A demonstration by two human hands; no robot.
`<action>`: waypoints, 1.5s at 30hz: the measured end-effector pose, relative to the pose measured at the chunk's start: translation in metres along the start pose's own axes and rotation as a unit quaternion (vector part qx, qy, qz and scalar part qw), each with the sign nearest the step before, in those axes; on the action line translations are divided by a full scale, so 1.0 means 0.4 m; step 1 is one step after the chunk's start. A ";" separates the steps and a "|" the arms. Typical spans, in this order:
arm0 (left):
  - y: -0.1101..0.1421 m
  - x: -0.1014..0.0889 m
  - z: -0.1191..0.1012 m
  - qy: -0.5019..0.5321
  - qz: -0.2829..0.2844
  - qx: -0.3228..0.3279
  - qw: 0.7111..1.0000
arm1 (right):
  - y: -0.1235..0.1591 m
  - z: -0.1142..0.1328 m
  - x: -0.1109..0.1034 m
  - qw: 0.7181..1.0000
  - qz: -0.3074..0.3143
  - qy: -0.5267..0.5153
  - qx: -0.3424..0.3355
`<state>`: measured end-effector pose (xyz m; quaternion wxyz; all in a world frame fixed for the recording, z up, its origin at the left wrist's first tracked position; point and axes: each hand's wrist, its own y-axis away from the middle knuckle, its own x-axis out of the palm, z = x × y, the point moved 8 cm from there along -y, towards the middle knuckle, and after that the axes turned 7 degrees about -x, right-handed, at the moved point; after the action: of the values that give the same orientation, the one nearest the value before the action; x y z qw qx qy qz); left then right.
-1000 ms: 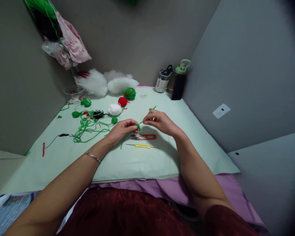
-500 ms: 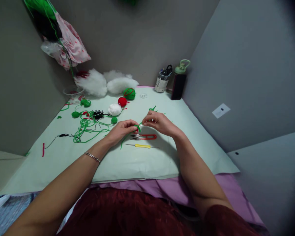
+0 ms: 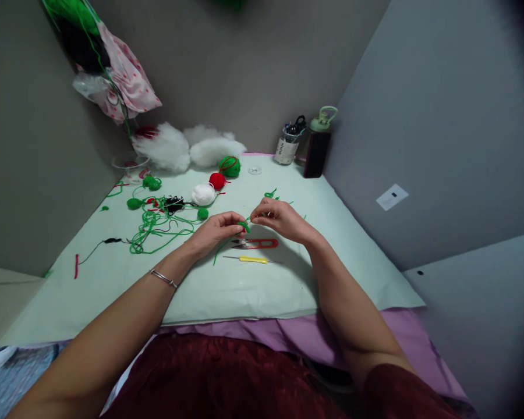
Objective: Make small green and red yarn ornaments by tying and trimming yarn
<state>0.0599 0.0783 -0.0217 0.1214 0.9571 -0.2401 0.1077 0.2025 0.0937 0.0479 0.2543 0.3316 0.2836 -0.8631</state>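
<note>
My left hand (image 3: pixel 216 231) pinches a small green crocheted piece (image 3: pixel 244 226) between thumb and fingers, above the pale green mat (image 3: pixel 227 285). My right hand (image 3: pixel 279 220) is closed in a pinch right beside it, fingertips touching the piece; green yarn (image 3: pixel 269 194) trails out behind this hand. What sits in the right fingertips is too small to make out. A strand of green yarn hangs from the piece down to the mat. Red thread snips (image 3: pixel 257 243) and a yellow-handled tool (image 3: pixel 252 259) lie just below the hands.
Loose green yarn (image 3: pixel 155 227), a white ball (image 3: pixel 203 194), a red ball (image 3: pixel 217 180) and a green ball (image 3: pixel 230 166) lie at the left and back. White stuffing (image 3: pixel 187 150), a jar of tools (image 3: pixel 288 145) and a dark bottle (image 3: pixel 318 148) stand by the back wall.
My right hand has slid a little left, closing the gap to my left hand and the green piece. The left hand has barely moved.
</note>
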 end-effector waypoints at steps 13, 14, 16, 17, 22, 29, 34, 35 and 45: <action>-0.003 -0.016 -0.018 0.018 -0.045 0.028 0.998 | -0.006 0.044 0.059 0.998 -0.038 -0.038 -0.040; -0.003 -0.015 -0.020 0.018 -0.042 0.031 0.998 | -0.005 0.054 0.060 0.998 -0.030 -0.020 -0.051; -0.002 -0.012 -0.024 0.014 -0.036 0.038 0.999 | -0.006 0.073 0.065 0.997 -0.014 0.010 -0.077; -0.003 -0.013 -0.025 0.011 -0.036 0.041 0.998 | -0.006 0.079 0.067 0.996 -0.008 0.021 -0.089; -0.007 -0.021 -0.011 -0.026 -0.051 0.033 0.998 | -0.007 0.073 0.079 0.994 -0.001 0.053 -0.100; -0.013 -0.018 0.008 -0.049 -0.032 0.004 0.998 | -0.002 0.103 0.072 0.969 -0.057 0.197 -0.135; -0.010 -0.018 -0.005 -0.054 -0.028 0.015 0.998 | 0.002 0.128 0.061 0.974 -0.108 0.131 -0.152; -0.011 -0.021 -0.002 -0.063 -0.037 0.012 0.997 | 0.003 0.136 0.058 0.974 -0.118 0.115 -0.156; -0.008 0.000 0.012 -0.058 -0.018 -0.002 0.998 | -0.013 0.058 0.055 0.925 -0.073 -0.371 0.048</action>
<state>0.0620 0.0797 -0.0268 0.1116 0.9656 -0.2294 0.0495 0.1748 0.0766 0.0482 0.2615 -0.0216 0.1510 -0.9531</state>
